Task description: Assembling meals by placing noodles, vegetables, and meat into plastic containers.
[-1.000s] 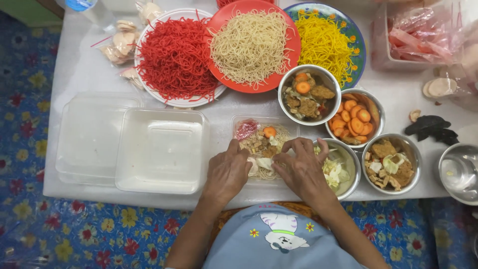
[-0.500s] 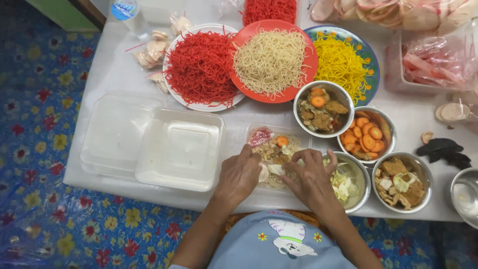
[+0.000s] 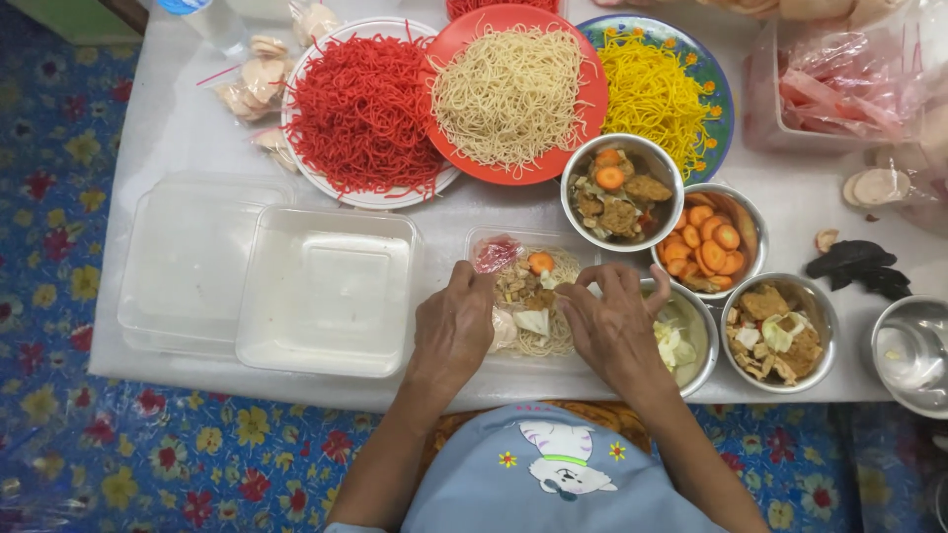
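Red noodle plate (image 3: 360, 114), yellow noodles (image 3: 657, 94), carrot bowl (image 3: 713, 240), empty lids (image 3: 326, 291)

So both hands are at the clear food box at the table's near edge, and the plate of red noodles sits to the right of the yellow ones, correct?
Not quite. In the head view the left hand and right hand are at the clear food box, but the plate of red noodles lies to the left of the yellow noodles, with the plain noodles between them.
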